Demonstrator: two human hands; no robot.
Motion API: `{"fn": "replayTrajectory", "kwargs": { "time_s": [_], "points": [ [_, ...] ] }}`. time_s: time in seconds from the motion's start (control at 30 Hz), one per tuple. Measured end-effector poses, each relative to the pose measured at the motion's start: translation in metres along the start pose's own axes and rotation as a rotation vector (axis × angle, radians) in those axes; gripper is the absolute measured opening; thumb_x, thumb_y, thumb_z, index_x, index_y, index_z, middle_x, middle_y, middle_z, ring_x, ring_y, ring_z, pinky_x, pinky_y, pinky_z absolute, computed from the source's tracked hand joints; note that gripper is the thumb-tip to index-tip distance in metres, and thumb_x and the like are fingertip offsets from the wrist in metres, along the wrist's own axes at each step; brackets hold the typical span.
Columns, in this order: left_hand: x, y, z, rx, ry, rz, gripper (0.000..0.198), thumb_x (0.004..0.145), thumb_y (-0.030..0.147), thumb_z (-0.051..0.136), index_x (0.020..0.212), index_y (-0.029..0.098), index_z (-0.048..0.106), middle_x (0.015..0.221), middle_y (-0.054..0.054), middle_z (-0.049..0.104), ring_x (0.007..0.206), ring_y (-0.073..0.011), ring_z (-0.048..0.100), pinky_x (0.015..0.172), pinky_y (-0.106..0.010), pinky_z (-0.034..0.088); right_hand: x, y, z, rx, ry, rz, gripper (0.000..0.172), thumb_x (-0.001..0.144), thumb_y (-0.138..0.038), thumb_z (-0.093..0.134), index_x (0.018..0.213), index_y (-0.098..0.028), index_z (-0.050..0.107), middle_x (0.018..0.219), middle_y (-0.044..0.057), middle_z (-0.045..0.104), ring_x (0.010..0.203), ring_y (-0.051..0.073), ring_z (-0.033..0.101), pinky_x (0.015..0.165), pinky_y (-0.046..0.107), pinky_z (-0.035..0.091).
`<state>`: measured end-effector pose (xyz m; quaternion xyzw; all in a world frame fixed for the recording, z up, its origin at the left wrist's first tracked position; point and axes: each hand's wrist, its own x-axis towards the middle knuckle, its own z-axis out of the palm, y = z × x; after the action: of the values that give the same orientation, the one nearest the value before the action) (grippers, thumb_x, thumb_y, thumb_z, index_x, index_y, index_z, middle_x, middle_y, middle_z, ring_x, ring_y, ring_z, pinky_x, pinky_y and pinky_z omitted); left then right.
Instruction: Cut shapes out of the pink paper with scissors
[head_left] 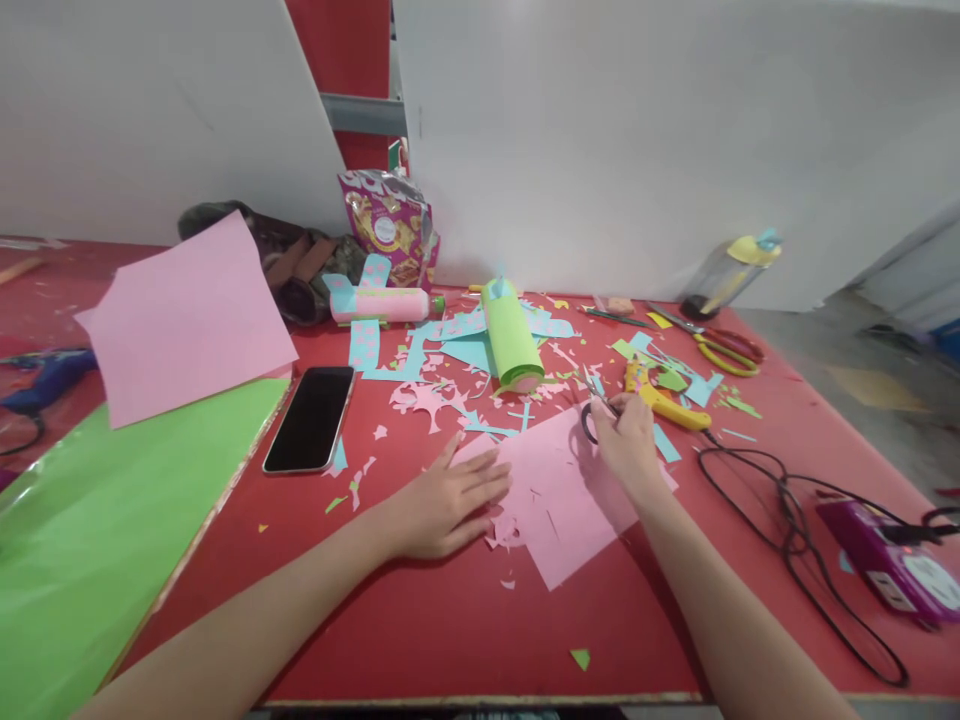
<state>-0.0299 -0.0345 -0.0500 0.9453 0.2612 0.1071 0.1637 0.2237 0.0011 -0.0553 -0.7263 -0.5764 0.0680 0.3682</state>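
My left hand [446, 497] lies flat with fingers spread, its fingertips over the left edge of a pink paper sheet [574, 500] on the red table. Small scissors [590, 425] with dark handles are in my right hand [628, 440], low over the sheet's upper right part, blades pointing away from me. Whether the blades touch anything I cannot tell. Pink paper scraps [507, 532] lie beside my left fingers. Beyond the sheet is a green paper tube [511, 335] with light blue wing-like strips. A yellow glue gun [664, 398] lies just right of my right hand.
A black phone [311, 420] lies at left, near green sheets [172, 520] and a larger pink sheet [191, 320]. Behind stand a pink paper-covered bottle [382, 305] and a snack bag [394, 225]. At right are large scissors [724, 350], a looping cord [787, 510] and a purple power strip [889, 560].
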Motion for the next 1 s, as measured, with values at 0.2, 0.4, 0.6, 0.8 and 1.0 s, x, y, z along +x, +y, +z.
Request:
{"fn": "replayTrajectory", "kwargs": {
  "time_s": [0.2,0.4,0.6,0.8,1.0],
  "points": [
    [-0.001,-0.018,-0.001,0.124,0.373,-0.283,0.025,0.083,0.018,0.037,0.097,0.017,0.057,0.101,-0.006,0.062,0.101,-0.0194,0.05,0.096,-0.045,0.024,-0.005,0.001,0.001,-0.098,-0.08,-0.112,0.01,0.074,-0.026,0.044,0.078,-0.018,0.045,0.083,0.012,0.046,0.084,0.028,0.042,0.073,0.043,0.034],
    [-0.001,-0.016,-0.002,0.106,0.254,-0.143,0.024,0.078,0.014,0.04,0.088,0.02,0.06,0.099,-0.005,0.062,0.1,-0.0214,0.047,0.091,-0.046,0.022,-0.019,-0.02,-0.003,-0.26,-0.093,-0.232,0.009,0.074,-0.023,0.046,0.078,-0.018,0.053,0.085,0.012,0.051,0.086,0.03,0.042,0.075,0.048,0.029],
    [-0.002,-0.01,0.0,0.119,0.156,-0.081,0.028,0.077,0.015,0.039,0.096,0.02,0.059,0.107,-0.007,0.059,0.104,-0.0255,0.043,0.088,-0.05,0.021,-0.047,-0.051,0.0,-0.085,-0.582,-0.883,0.016,0.079,-0.017,0.044,0.088,-0.02,0.056,0.094,0.008,0.055,0.09,0.021,0.045,0.079,0.037,0.032],
    [-0.001,-0.01,-0.002,0.098,0.126,-0.119,0.029,0.078,0.015,0.038,0.096,0.021,0.06,0.108,-0.007,0.058,0.104,-0.0248,0.043,0.089,-0.049,0.023,-0.052,-0.052,0.003,-0.113,-0.663,-0.936,0.015,0.079,-0.014,0.046,0.081,-0.02,0.06,0.086,0.006,0.056,0.088,0.019,0.046,0.078,0.036,0.031],
    [0.0,-0.009,0.001,0.053,0.156,-0.158,0.029,0.077,0.014,0.04,0.095,0.019,0.062,0.113,-0.009,0.055,0.106,-0.0243,0.043,0.09,-0.045,0.031,-0.051,-0.047,0.004,-0.058,-0.647,-0.954,0.018,0.079,-0.013,0.045,0.082,-0.02,0.061,0.085,0.006,0.059,0.086,0.019,0.046,0.076,0.035,0.032]
  ]
}}
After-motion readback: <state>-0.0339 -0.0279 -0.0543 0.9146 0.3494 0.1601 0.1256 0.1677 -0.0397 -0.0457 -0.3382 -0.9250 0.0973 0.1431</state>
